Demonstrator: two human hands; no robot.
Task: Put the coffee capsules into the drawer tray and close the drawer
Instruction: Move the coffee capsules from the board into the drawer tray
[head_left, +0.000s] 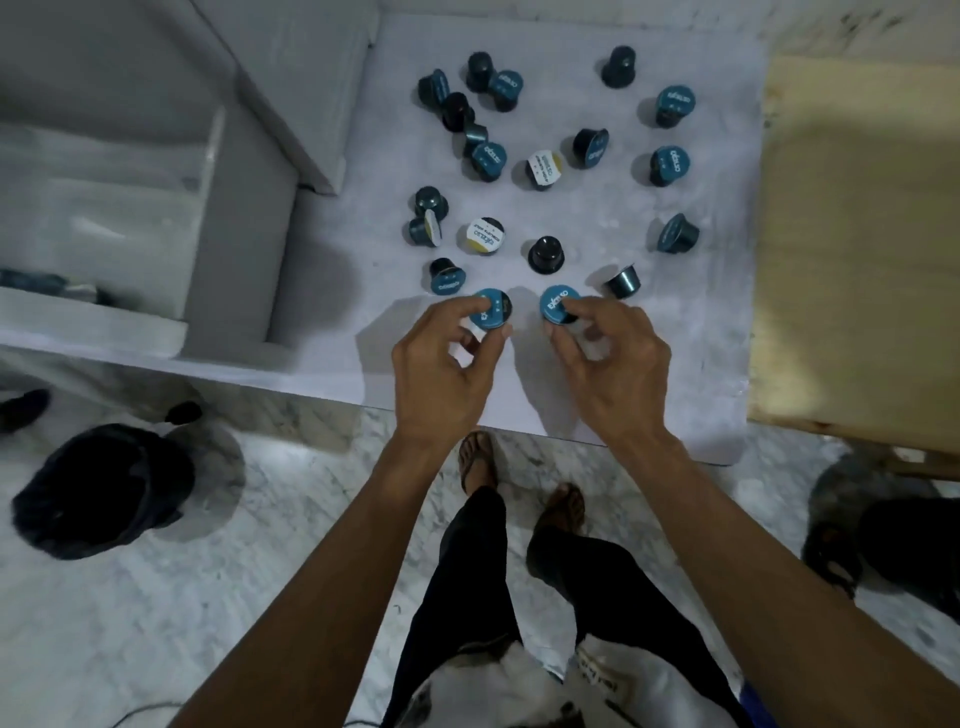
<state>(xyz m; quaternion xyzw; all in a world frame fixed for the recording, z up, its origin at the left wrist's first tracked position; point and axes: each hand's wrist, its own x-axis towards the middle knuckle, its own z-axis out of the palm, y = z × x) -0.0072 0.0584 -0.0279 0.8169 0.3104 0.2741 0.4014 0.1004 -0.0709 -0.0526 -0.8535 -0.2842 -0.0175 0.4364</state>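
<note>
Several dark coffee capsules with blue lids, two with white and yellow lids (484, 235), lie scattered on a white tabletop (571, 374). My left hand (441, 374) pinches a blue-lidded capsule (491, 310) near the table's front edge. My right hand (613, 364) pinches another blue-lidded capsule (558, 305) just to its right. At the left stands the open white drawer (156, 218). A few dark capsules (47, 285) lie in its tray at the far left, blurred.
A white cabinet body (291, 78) rises behind the drawer. A tan wooden board (857, 249) adjoins the table on the right. Dark bags (104, 488) lie on the marble floor, another (883, 540) at right. My legs and sandalled feet stand below the table edge.
</note>
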